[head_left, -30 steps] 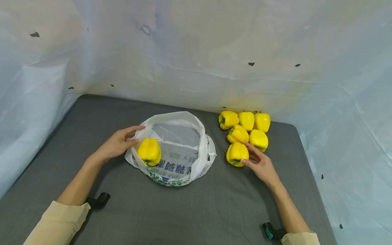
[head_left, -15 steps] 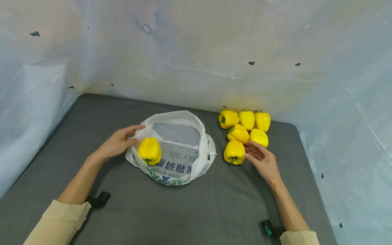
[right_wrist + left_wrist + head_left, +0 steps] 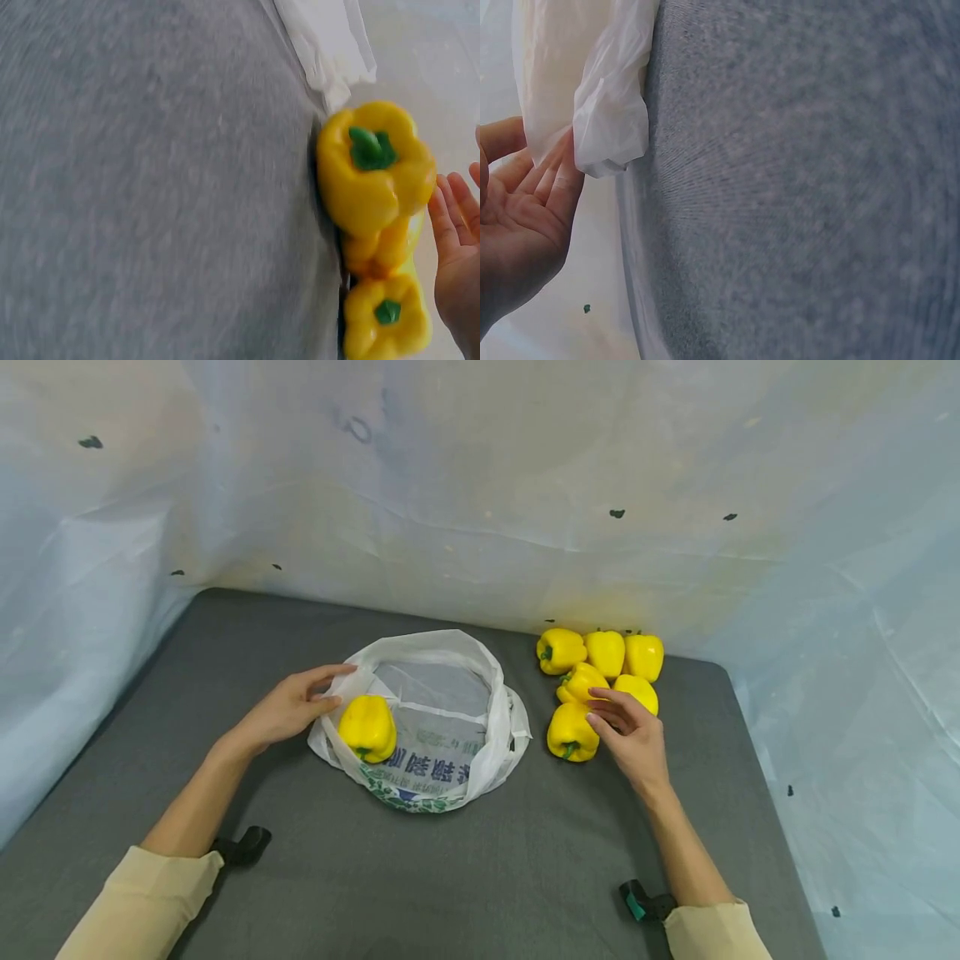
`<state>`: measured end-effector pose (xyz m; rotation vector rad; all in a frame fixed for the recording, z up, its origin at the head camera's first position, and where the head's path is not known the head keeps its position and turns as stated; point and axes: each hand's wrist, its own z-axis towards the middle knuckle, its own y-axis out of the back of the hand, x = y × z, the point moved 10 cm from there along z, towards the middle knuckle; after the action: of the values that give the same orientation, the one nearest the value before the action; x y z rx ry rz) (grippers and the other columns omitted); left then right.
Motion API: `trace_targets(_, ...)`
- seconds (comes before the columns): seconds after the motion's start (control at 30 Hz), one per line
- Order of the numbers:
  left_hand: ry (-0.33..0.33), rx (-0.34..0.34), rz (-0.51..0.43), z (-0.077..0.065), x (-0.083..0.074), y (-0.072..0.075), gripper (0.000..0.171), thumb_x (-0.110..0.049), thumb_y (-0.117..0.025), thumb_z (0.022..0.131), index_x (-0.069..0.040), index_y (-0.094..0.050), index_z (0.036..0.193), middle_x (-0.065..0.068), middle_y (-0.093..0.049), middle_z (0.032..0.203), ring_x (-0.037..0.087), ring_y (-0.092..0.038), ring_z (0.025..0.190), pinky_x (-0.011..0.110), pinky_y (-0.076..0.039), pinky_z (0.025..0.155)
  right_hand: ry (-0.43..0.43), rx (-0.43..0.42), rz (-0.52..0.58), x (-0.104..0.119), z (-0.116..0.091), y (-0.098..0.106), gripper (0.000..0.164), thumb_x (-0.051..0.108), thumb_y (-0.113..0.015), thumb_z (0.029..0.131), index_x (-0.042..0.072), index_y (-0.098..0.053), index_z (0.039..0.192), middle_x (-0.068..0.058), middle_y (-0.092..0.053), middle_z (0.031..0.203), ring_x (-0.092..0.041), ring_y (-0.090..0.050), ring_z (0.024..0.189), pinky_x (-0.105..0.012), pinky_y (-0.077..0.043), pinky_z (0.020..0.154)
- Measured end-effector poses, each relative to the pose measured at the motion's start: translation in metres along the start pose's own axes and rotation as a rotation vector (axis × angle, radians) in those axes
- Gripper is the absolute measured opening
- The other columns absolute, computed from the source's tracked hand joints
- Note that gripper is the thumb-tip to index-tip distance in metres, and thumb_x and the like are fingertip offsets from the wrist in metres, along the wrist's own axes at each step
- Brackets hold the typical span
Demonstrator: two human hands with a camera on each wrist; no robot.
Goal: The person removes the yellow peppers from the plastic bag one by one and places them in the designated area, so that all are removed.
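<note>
A white plastic bag [image 3: 498,752] with printed lettering lies with its mouth spread wide. One yellow bell pepper [image 3: 367,728] sits at the left inside it. At the bag's left rim, my left hand [image 3: 288,714] holds the plastic between thumb and fingers; the left wrist view shows the white film there. My right hand [image 3: 633,735] hovers by a group of yellow bell peppers to the right, its fingers relaxed and holding nothing. Its fingertips overlap the nearest pepper [image 3: 572,732] and the pepper behind it [image 3: 582,683]. The right wrist view shows that near pepper's green stem [image 3: 371,148].
Behind these, a row of peppers [image 3: 604,653] stands near the table's back edge, and another pepper [image 3: 637,692] lies partly behind my right hand. A grey cloth [image 3: 420,885] covers the table. Translucent plastic sheeting [image 3: 465,527] hangs behind and on both sides.
My right hand has let go of the nearest pepper, which shifted slightly left, and has risen a little up and left over the group. My left hand stays at the bag's rim.
</note>
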<state>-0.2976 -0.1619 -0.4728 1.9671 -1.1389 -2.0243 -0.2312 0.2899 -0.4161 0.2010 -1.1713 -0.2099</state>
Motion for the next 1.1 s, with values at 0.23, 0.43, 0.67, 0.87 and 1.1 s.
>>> trace_targets(0.23,-0.025,0.010,-0.038,-0.003,-0.004,0.001,0.051,-0.015,-0.056,0.103,-0.017,-0.043,0.152,0.015,-0.035,0.156,0.038,-0.051,0.122,0.035,-0.045,0.072,0.064,0.050,0.038,0.024,0.007,-0.026,0.039,-0.019,-0.066,0.085,-0.013,-0.061,0.123,-0.034,-0.060,0.118,-0.037,-0.064,0.103,-0.033,-0.052,0.090)
trace_targets(0.43,-0.012,0.013,-0.041,-0.006,-0.003,0.003,0.048,-0.015,-0.056,0.103,-0.019,-0.046,0.150,0.017,-0.038,0.154,0.040,-0.053,0.125,0.048,-0.048,0.089,0.055,0.109,0.026,0.046,0.013,-0.052,0.038,-0.016,-0.068,0.085,-0.015,-0.060,0.122,-0.029,-0.062,0.119,-0.025,-0.066,0.104,-0.042,-0.051,0.092)
trace_targets(0.67,-0.014,0.011,-0.009,-0.008,-0.004,0.004,0.046,-0.015,-0.056,0.103,-0.019,-0.050,0.148,0.019,-0.041,0.152,0.026,-0.057,0.083,0.035,-0.045,0.071,0.075,0.157,0.071,0.057,0.018,-0.078,0.038,-0.017,-0.068,0.085,-0.015,-0.060,0.122,-0.027,-0.063,0.118,-0.028,-0.065,0.105,-0.051,-0.048,0.092)
trace_targets(0.87,-0.016,0.008,0.010,-0.006,-0.005,0.003,0.045,-0.012,-0.057,0.102,-0.018,-0.052,0.146,0.017,-0.049,0.142,0.012,-0.030,0.049,0.030,-0.036,0.053,0.100,0.203,0.113,0.062,0.020,-0.100,0.037,-0.019,-0.066,0.085,-0.016,-0.060,0.121,-0.031,-0.061,0.118,-0.049,-0.060,0.102,-0.059,-0.047,0.089)
trace_targets(1.1,-0.005,0.013,0.023,-0.004,-0.004,0.000,0.045,-0.011,-0.057,0.101,-0.018,-0.052,0.146,0.015,-0.054,0.125,0.008,-0.027,0.047,0.027,-0.031,0.046,0.115,0.267,0.175,0.065,0.023,-0.132,0.037,-0.017,-0.066,0.085,-0.016,-0.059,0.122,-0.032,-0.061,0.117,-0.056,-0.057,0.102,-0.061,-0.046,0.090)
